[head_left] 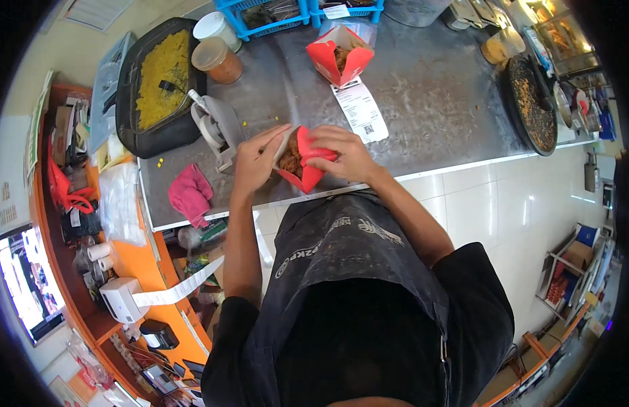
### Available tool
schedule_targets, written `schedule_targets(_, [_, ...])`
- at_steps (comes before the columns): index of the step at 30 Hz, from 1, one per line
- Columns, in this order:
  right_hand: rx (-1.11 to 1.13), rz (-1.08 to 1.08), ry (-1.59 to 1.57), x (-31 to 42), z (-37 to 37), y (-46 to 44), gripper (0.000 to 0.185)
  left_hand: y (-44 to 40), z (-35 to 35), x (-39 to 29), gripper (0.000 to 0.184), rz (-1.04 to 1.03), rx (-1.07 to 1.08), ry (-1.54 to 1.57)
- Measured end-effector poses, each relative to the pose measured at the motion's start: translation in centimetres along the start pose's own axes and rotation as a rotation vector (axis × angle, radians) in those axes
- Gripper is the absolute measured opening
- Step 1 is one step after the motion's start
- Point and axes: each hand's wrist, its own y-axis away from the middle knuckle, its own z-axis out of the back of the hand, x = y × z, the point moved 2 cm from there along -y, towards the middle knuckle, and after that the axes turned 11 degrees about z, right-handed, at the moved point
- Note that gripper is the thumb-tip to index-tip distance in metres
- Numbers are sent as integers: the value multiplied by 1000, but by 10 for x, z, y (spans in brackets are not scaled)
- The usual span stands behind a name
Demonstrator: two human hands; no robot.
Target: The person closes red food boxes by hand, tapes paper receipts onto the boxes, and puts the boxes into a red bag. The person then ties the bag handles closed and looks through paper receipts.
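A red paper food box (313, 178) with brown fried food in it is between my hands at the front edge of the metal counter. My left hand (257, 159) grips its left side, fingers along the pale inner flap. On the other side my right hand (345, 152) has its fingers bent over a red flap and its thumb against the box. The box top is open and the food shows inside. Farther back, a second red box (341, 57) with similar food stands open, touching the top of a printed receipt (360, 112).
Left of my hands are a tape dispenser (216, 129), a pink cloth (191, 195) and a black pan of yellow food (158, 81). Behind stand a jar of orange-brown powder (217, 61) and blue baskets (270, 17). A dark round pan (528, 105) sits at the right end.
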Motion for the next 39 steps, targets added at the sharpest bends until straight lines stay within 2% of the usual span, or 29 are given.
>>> schedule_targets(1, [-156,-26,63,9,1,-2,34,7,-5,2,27,58,-48,101])
schedule_targets(2, [-213,-110,79,11,-2,4,34,14,-9,8,27,118,-99,200])
schedule_targets(4, [-326,-277,106,8,-8,16,34,29,-17,23,43,10,-8,241])
schedule_targets(6, [-293,-180,168,6,-12,15,31,40,-31,20,57,-137,38,316])
schedule_targets(7, [-276,-133,197,6,-13,13,29,40,-33,32,74,-39,87,449])
schedule_targets(10, [-125,-13,191,9,-5,4,21,43,-31,19,72,69,-71,326])
schedule_targets(13, [18,-157,-57,23,11,-5,16,39,-36,6,65,-294,-256,-273])
schedule_targets(17, [90,-303,-263,20,27,-6,16,38,-43,6,54,-342,-275,-357])
schedule_targets(22, [166,-399,-709,1,42,5,16,39,-40,6,52,-318,-262,-405])
schedule_targets(25, [187,-420,-875,-13,52,14,17,38,-38,5,52,-326,-223,-443])
schedule_targets(28, [235,-397,-819,-9,53,13,18,34,-36,8,52,-314,-272,-434])
schedule_targets(31, [442,-195,-154,21,47,-8,21,37,-42,7,52,-263,-291,-387])
schedule_targets(34, [592,-125,-61,41,43,-20,20,38,-41,7,53,-285,-313,-379])
schedule_targets(37, [555,-66,-336,12,44,-6,17,35,-30,14,52,-242,-316,-387])
schedule_targets(39, [536,-48,-361,10,45,-3,14,34,-33,10,51,-272,-340,-454])
